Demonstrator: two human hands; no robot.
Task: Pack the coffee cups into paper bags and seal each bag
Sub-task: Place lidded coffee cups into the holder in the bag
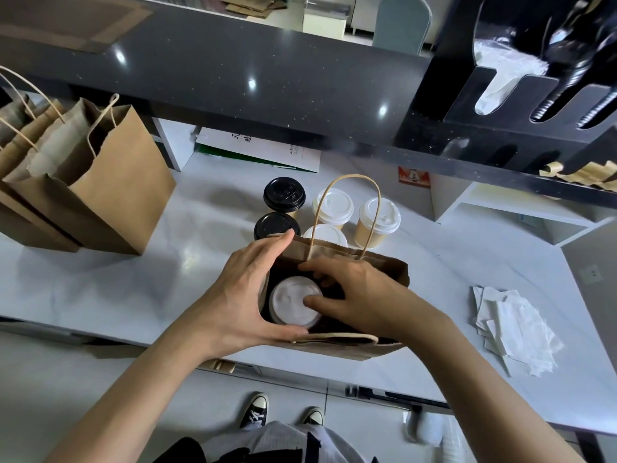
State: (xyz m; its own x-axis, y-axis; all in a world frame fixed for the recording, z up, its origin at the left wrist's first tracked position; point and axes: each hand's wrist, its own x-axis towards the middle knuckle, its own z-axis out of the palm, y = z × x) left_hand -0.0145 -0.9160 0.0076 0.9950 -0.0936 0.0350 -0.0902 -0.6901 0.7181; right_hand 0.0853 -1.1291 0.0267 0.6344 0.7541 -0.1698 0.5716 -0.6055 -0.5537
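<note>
Holding the paper bag (pixel 337 349) mouth wide, the left hand (pixel 233 295) grips its rim; the right hand (pixel 354 295), fingers gripping the white-lidded cup (pixel 293 300), sits directly above it, upright inside.

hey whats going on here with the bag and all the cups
A person is packing coffee cups into an open paper bag on the white counter. The left hand holds the bag's mouth open while the right hand sets a white-lidded cup down inside it. Two black-lidded cups and three white-lidded cups wait just behind the bag. More paper bags stand at the far left.
</note>
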